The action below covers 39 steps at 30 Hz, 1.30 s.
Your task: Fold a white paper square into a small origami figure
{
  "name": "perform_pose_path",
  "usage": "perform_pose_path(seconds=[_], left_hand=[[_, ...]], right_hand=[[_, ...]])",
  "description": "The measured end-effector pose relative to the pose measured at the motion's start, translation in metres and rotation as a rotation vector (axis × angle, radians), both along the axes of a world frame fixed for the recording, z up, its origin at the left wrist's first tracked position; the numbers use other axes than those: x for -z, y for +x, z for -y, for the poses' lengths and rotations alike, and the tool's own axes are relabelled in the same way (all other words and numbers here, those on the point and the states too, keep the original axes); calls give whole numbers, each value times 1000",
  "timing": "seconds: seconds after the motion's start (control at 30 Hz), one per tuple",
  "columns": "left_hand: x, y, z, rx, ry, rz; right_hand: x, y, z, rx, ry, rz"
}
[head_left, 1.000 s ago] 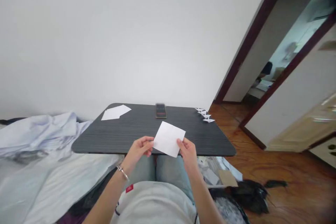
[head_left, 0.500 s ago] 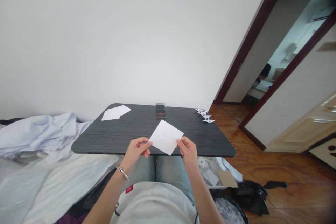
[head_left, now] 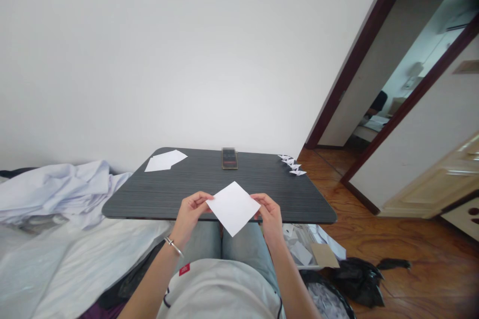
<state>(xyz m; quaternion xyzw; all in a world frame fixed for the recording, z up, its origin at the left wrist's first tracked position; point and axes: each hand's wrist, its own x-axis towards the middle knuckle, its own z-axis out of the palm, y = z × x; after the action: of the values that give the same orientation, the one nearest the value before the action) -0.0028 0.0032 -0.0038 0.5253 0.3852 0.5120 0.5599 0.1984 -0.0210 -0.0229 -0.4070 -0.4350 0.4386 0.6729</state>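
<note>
A square sheet of white paper (head_left: 233, 209) is held up over the table's front edge, turned so that one corner points away from me and one towards me. My left hand (head_left: 194, 209) pinches its left corner, and my right hand (head_left: 267, 211) grips the right corner. Some fingers of both hands are hidden behind the sheet. At the back left of the dark table (head_left: 149, 199) lie more sheets of white paper (head_left: 164, 161). Several folded paper cranes (head_left: 292, 164) stand in a row at the back right.
A phone-like dark device (head_left: 229, 158) rests at the table's back edge by the white wall (head_left: 224, 60). White cloth (head_left: 56, 189) is piled on the left. Below the right side are a box of papers (head_left: 303, 249) and a black bag (head_left: 359, 279) on the wooden floor.
The sheet has come slightly down and towards me, and its tilt has changed. Both hands have kept hold of its side corners, with the fingers shifted a little.
</note>
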Motion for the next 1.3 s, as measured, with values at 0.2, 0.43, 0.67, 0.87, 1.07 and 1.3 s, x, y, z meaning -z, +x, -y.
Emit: perform_pose_path(seconds=[0.2,0.43,0.67,0.87,1.07,1.3], left_hand=[[0,-1,-1,-99,79,-24],[2,-2,-2,-98,117,-65],[0,-8,-1,-120,277,-243],[-3,-13,-1,-66,350,-296],[2,-14,-3,-23,334,-257],[-2,-13,-1,-21,280,-197]], right_hand=[[-1,2,2,-72,42,-41],[2,1,3,-53,53,178],[1,6,3,-46,70,220],[1,6,3,-62,81,211],[-3,6,5,-140,87,231],[-3,5,4,-175,121,237]])
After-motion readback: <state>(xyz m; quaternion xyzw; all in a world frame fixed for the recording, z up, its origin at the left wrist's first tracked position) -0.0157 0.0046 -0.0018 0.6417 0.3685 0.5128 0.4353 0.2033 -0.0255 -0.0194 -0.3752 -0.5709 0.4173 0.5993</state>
